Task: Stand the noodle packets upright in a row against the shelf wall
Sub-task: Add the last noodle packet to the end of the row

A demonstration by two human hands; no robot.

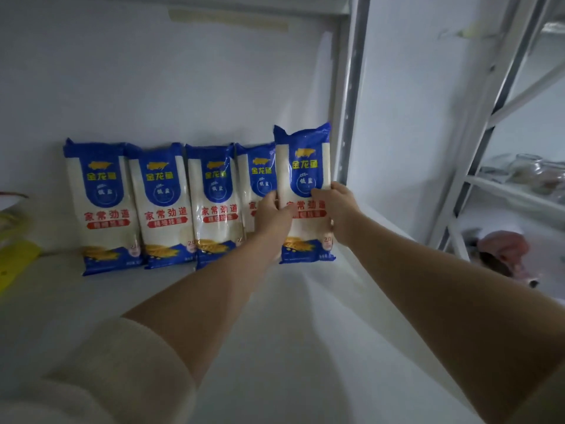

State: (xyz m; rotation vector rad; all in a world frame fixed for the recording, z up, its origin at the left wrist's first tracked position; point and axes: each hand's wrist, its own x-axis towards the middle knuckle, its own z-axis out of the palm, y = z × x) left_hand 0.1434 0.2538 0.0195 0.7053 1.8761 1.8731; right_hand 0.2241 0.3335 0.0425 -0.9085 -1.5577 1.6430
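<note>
Several blue-and-white noodle packets stand upright side by side against the white back wall (183, 87) of the shelf, from the leftmost packet (102, 206) to one half hidden (258, 179) behind the rightmost packet (305, 166). My left hand (272, 218) grips the rightmost packet's left edge and my right hand (342, 209) grips its right edge. That packet is upright, in front of the row, its bottom at the shelf floor (275, 316).
A grey metal upright (351, 102) stands just right of the held packet. Yellow objects (15, 255) lie at the shelf's left edge. Another rack (504, 191) with glass jars stands further right, with a pink item (504, 243) below.
</note>
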